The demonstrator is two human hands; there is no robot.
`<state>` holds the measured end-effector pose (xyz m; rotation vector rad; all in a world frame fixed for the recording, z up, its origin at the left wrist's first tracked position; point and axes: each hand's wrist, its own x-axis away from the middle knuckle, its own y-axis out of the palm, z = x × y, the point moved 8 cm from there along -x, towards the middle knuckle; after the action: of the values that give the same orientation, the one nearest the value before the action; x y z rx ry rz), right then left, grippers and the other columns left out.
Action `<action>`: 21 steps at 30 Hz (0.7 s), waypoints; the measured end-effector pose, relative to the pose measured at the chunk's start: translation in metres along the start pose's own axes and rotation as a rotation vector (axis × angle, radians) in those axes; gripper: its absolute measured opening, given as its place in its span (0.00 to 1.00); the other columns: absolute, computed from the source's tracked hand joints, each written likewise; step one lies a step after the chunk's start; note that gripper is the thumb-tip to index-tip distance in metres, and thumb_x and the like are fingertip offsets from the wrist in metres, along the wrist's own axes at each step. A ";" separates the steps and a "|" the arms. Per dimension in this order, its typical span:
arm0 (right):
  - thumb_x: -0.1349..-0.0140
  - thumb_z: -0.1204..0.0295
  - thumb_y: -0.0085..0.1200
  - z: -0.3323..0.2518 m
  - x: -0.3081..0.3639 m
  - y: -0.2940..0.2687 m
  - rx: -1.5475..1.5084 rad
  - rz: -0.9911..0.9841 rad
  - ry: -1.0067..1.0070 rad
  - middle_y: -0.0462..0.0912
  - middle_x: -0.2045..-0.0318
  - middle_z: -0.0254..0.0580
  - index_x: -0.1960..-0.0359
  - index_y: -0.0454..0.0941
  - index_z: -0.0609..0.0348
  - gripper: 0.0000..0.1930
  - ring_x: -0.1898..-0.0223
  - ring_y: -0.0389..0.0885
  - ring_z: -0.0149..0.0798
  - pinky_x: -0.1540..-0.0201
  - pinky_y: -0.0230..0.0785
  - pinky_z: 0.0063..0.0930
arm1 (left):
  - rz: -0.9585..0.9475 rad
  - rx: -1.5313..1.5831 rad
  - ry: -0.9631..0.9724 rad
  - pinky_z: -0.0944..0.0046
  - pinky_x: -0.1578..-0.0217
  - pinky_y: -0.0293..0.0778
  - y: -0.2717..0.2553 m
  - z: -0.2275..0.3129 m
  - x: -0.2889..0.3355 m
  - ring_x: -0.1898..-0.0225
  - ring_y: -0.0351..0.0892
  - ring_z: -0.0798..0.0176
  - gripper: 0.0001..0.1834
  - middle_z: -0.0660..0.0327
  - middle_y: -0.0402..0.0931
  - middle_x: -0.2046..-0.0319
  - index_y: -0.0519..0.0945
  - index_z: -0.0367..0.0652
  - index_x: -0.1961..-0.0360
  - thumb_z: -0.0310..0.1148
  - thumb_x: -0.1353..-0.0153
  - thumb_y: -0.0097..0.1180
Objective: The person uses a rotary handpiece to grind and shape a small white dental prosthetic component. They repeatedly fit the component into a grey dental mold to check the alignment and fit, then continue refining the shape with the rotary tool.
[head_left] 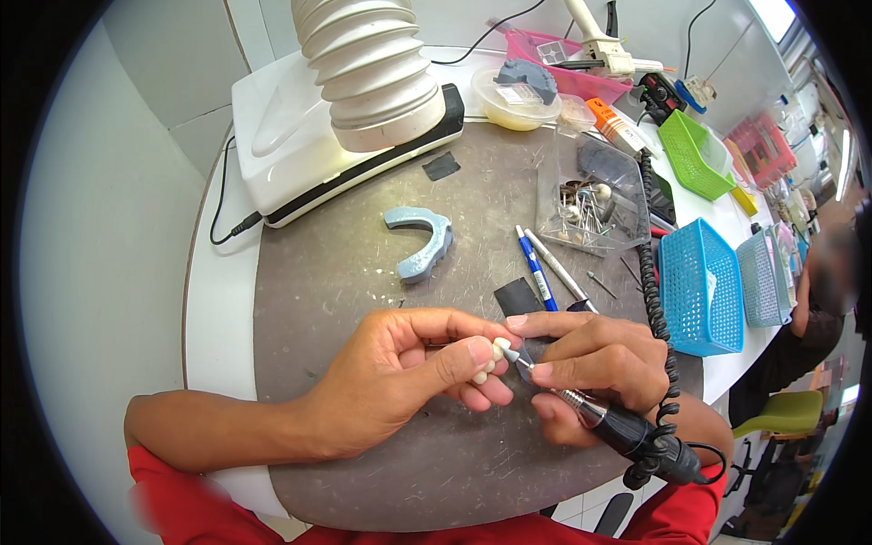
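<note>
Between the thumb and fingers of my left hand is a small tooth-coloured dental bridge, partly covered by the fingertips. My right hand grips a black and silver rotary handpiece like a pen. Its pale conical tip meets the upper end of the bridge, close to my left fingertips. The index finger of my right hand reaches across to the left fingers. Beyond both hands, a blue-grey horseshoe-shaped dental model lies on the brown work mat, with pale crumbs beside it.
A white ribbed suction hose hangs over a white machine at the back left. A blue pen and a clear box of burs lie right of the model. A coiled black cord runs past blue and green baskets.
</note>
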<state>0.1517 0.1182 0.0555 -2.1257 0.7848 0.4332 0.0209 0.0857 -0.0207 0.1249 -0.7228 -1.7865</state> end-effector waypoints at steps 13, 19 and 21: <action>0.53 0.82 0.68 -0.001 -0.001 -0.001 -0.002 0.037 -0.007 0.83 0.69 0.44 0.61 0.78 0.60 0.17 0.56 0.86 0.51 0.60 0.83 0.35 | -0.003 -0.006 -0.006 0.66 0.60 0.81 0.001 0.000 0.000 0.59 0.83 0.63 0.14 0.52 0.79 0.54 0.77 0.31 0.49 0.28 0.32 0.53; 0.55 0.83 0.68 -0.001 -0.002 -0.002 0.000 0.048 -0.010 0.83 0.69 0.43 0.61 0.79 0.60 0.18 0.56 0.86 0.50 0.62 0.83 0.34 | 0.006 -0.004 -0.004 0.66 0.60 0.81 0.001 0.001 0.001 0.59 0.82 0.64 0.14 0.52 0.79 0.54 0.77 0.31 0.49 0.28 0.32 0.53; 0.53 0.82 0.68 -0.001 -0.001 -0.002 0.003 0.035 -0.013 0.83 0.70 0.43 0.61 0.78 0.60 0.17 0.56 0.86 0.51 0.60 0.82 0.36 | 0.004 -0.004 -0.005 0.67 0.60 0.81 0.001 0.001 0.001 0.59 0.82 0.64 0.14 0.53 0.79 0.54 0.77 0.31 0.50 0.28 0.32 0.53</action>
<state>0.1519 0.1187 0.0575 -2.1069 0.8155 0.4640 0.0211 0.0855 -0.0190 0.1163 -0.7223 -1.7848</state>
